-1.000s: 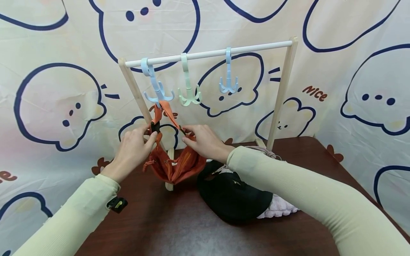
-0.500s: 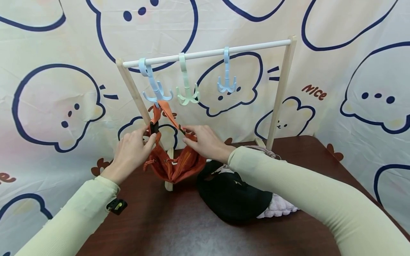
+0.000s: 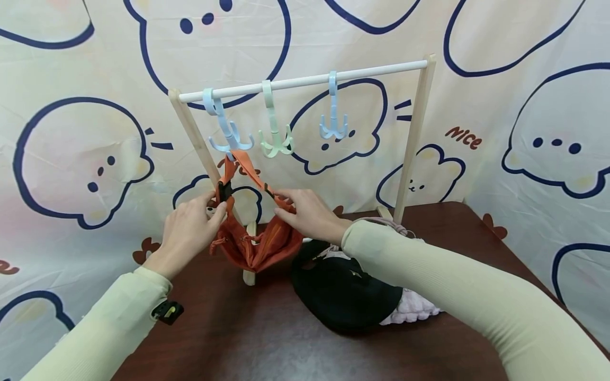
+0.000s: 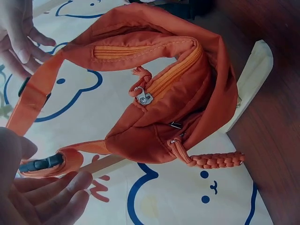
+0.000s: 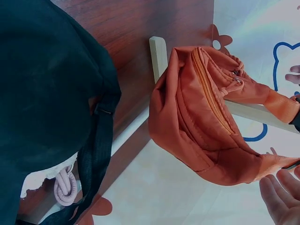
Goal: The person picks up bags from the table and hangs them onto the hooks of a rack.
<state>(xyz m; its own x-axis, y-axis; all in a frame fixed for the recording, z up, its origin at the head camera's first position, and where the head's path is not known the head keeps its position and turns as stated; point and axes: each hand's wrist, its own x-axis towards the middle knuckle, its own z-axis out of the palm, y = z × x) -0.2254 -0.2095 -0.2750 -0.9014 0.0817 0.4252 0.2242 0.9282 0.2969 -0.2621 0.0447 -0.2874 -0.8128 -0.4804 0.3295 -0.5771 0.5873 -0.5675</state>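
An orange waist bag [image 3: 278, 241] hangs by its strap [image 3: 248, 168] from the left blue hook hanger [image 3: 231, 138]. My left hand [image 3: 190, 222] is at the strap's black buckle [image 4: 44, 163]; its thumb and loosely extended fingers lie on either side. On the other side, my right hand [image 3: 312, 211] has its relaxed fingers beside the strap near the black slider [image 3: 269, 189]. The left wrist view shows the bag's zipper [image 4: 176, 75] and a braided orange pull [image 4: 218, 160]. In the right wrist view, right fingertips [image 5: 272, 194] show by the strap end.
A wooden rack with a white rail [image 3: 305, 81] also carries a green hook hanger [image 3: 275, 140] and another blue hanger [image 3: 333, 127]. A black bag [image 3: 343, 293] lies on the brown table [image 3: 214, 328], over a pale fluffy item [image 3: 414, 307]. Behind is a cartoon-print cloth [image 3: 86, 153].
Both hands have eased slightly outward from the strap, the left to the left and downward, the right to the right. The bag stays hanging on the hook. The head view has shifted slightly.
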